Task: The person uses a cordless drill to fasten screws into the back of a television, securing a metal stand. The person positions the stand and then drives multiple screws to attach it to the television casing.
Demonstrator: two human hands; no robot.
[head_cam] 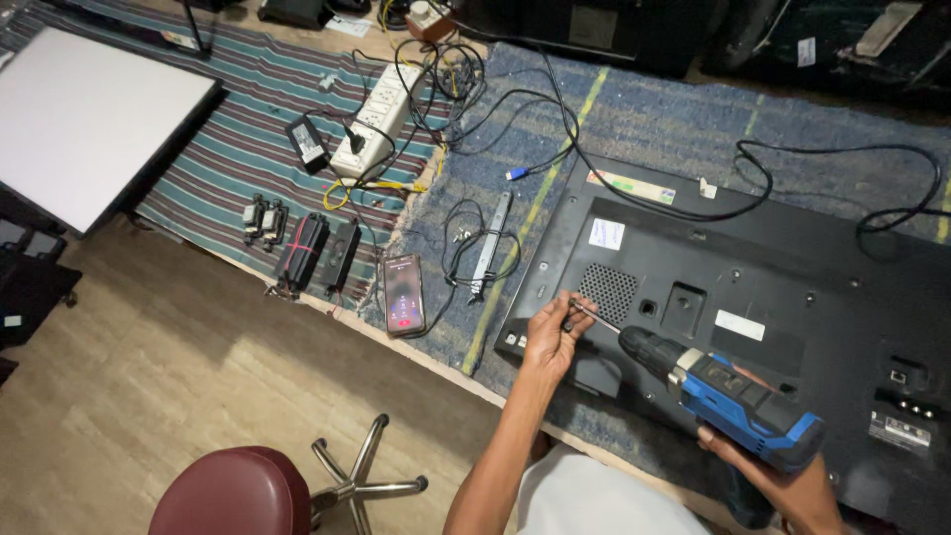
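Gripping the blue drill (738, 396), the right hand (792, 476) is clamped on its handle; the bit (592, 316) is pinched by the left hand (551, 332) over the television back panel (792, 287).

Soft indoor light falls evenly from above me; shadows are faint, edges bend slightly, everything stays fairly sharp

Seen from above, a person's right hand (792, 481) grips a blue cordless drill (728, 396). The left hand (553, 332) pinches its long bit (594, 317), whose tip seems to meet the black back panel (792, 287) of a flat screen lying on a blue rug (644, 119). A phone (403, 293) lies nearby.
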